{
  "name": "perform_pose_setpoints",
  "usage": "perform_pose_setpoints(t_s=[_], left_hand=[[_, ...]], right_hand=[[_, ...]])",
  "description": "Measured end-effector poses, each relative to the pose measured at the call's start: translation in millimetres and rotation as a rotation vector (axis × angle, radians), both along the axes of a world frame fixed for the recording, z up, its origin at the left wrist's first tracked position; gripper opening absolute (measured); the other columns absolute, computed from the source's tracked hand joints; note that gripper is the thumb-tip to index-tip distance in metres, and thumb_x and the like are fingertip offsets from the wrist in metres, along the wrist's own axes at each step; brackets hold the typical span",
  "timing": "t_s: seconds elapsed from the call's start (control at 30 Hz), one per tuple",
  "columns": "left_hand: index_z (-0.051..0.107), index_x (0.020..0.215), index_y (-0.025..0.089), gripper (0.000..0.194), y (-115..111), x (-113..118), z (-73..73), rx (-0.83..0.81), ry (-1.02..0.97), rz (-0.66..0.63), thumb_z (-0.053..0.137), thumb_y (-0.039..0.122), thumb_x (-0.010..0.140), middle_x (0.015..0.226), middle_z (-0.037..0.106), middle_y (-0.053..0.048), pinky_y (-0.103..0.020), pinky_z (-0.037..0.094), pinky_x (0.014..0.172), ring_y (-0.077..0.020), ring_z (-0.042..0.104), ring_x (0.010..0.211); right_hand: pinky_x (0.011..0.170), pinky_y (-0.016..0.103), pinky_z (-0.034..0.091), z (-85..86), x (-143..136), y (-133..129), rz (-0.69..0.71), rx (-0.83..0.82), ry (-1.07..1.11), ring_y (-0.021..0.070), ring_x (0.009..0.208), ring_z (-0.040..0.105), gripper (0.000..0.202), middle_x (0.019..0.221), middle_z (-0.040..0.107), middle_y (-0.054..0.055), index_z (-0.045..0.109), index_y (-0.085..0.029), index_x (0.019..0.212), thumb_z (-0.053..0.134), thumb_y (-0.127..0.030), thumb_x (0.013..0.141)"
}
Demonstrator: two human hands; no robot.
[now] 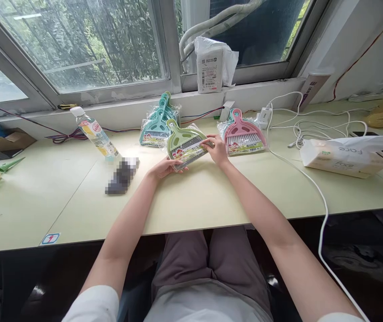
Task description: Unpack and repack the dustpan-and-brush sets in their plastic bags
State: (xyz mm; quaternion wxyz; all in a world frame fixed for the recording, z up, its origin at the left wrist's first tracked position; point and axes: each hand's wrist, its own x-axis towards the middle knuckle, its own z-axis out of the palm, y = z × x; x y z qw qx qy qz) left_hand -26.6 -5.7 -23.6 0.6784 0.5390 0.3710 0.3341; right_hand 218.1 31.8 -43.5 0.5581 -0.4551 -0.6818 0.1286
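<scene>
Clear, glossy film [198, 129] wraps a smooth green plastic dustpan set [186, 145] here between the fingers [211, 140]; the pink plastic dustpan set [242, 134] just right of them glints under similar crinkled wrap [260, 121]. Beneath the fingers runs a smooth, pale tabletop [194, 201]. Left of them are a transparent plastic bottle [93, 133] and, farther off, a matt cardboard box [13, 140].

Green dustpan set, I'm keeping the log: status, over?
Left hand holds lower edge, right hand grips right side. Green dustpan set wrapped, tilted. Teal sets close behind, pink set to right; nothing blocking either hand.
</scene>
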Motion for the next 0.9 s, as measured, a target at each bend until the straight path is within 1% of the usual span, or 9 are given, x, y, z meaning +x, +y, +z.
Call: perform_pose_setpoints(t_s=[0.07, 0.13, 0.27, 0.37, 0.5, 0.6, 0.67, 0.77, 0.9], left_hand=[[0.051, 0.127, 0.015, 0.057, 1, 0, -1.4, 0.002, 0.005, 0.008, 0.071, 0.016, 0.073, 0.123, 0.065, -0.017, -0.024, 0.06, 0.059, -0.0222, 0.073, 0.082], [0.051, 0.128, 0.015, 0.058, 3, -1, -3.0, 0.005, 0.014, 0.011, 0.071, 0.018, 0.074, 0.121, 0.066, -0.017, -0.024, 0.06, 0.058, -0.0223, 0.073, 0.081], [0.052, 0.129, 0.015, 0.056, 5, -1, -4.3, 0.021, 0.022, -0.005, 0.07, 0.021, 0.076, 0.121, 0.066, -0.017, -0.024, 0.059, 0.056, -0.0221, 0.073, 0.079], [0.052, 0.129, 0.015, 0.055, 4, -1, -3.3, 0.029, 0.015, -0.02, 0.07, 0.025, 0.078, 0.122, 0.066, -0.017, -0.023, 0.058, 0.054, -0.0218, 0.073, 0.078], [0.049, 0.134, 0.018, 0.057, 2, 1, -3.0, 0.045, 0.0, -0.031, 0.067, 0.035, 0.082, 0.124, 0.065, -0.017, -0.025, 0.058, 0.057, -0.0233, 0.073, 0.083], [0.045, 0.138, 0.021, 0.062, 2, 1, -5.6, 0.065, -0.017, -0.066, 0.064, 0.045, 0.084, 0.13, 0.061, -0.017, -0.028, 0.059, 0.062, -0.0259, 0.072, 0.091], [0.04, 0.141, 0.022, 0.07, 2, 1, -7.6, 0.098, -0.035, -0.09, 0.064, 0.051, 0.082, 0.135, 0.057, -0.017, -0.029, 0.059, 0.063, -0.0271, 0.07, 0.096], [0.026, 0.149, 0.028, 0.086, 3, 1, -8.5, 0.17, -0.067, -0.078, 0.068, 0.053, 0.079, 0.14, 0.052, -0.017, -0.032, 0.059, 0.069, -0.0276, 0.069, 0.102], [0.001, 0.153, 0.036, 0.104, 3, 4, -5.5, 0.224, -0.083, 0.001, 0.072, 0.046, 0.077, 0.139, 0.053, -0.016, -0.037, 0.058, 0.078, -0.0268, 0.067, 0.105]], right_hand=[[0.099, 0.041, 0.044, -0.9, -1, 1, 0.011, -0.036, 0.017, 0.0231, 0.108, 0.058, 0.013, 0.108, 0.061, 0.009, 0.073, -0.021, 0.092, 0.066, -0.025, 0.081], [0.1, 0.042, 0.044, -2.6, -2, 3, 0.037, -0.087, 0.062, 0.0234, 0.11, 0.057, 0.021, 0.109, 0.062, 0.008, 0.071, -0.022, 0.101, 0.065, -0.023, 0.081], [0.1, 0.042, 0.046, -8.7, -3, 6, 0.127, -0.239, 0.262, 0.0227, 0.115, 0.057, 0.055, 0.116, 0.064, 0.005, 0.055, -0.03, 0.131, 0.067, -0.021, 0.077], [0.098, 0.042, 0.049, -13.1, -3, 10, 0.199, -0.371, 0.4, 0.0218, 0.108, 0.061, 0.07, 0.116, 0.067, 0.005, 0.046, -0.031, 0.141, 0.068, -0.023, 0.075], [0.1, 0.04, 0.049, -14.2, -4, 12, 0.251, -0.442, 0.519, 0.0208, 0.11, 0.062, 0.061, 0.123, 0.066, 0.005, 0.056, -0.024, 0.133, 0.065, -0.02, 0.073], [0.101, 0.037, 0.049, -12.3, -5, 12, 0.242, -0.436, 0.565, 0.0199, 0.113, 0.061, 0.054, 0.125, 0.066, 0.005, 0.062, -0.019, 0.126, 0.062, -0.016, 0.072], [0.1, 0.036, 0.05, -11.5, -5, 12, 0.217, -0.431, 0.586, 0.0194, 0.112, 0.062, 0.055, 0.124, 0.066, 0.005, 0.062, -0.019, 0.126, 0.062, -0.016, 0.071], [0.097, 0.037, 0.052, -12.5, -2, 13, 0.153, -0.422, 0.605, 0.0193, 0.109, 0.063, 0.058, 0.122, 0.067, 0.004, 0.06, -0.022, 0.129, 0.061, -0.017, 0.072], [0.098, 0.037, 0.051, -16.0, 2, 14, 0.046, -0.396, 0.618, 0.0199, 0.11, 0.062, 0.057, 0.125, 0.065, 0.005, 0.06, -0.024, 0.129, 0.061, -0.018, 0.073]])
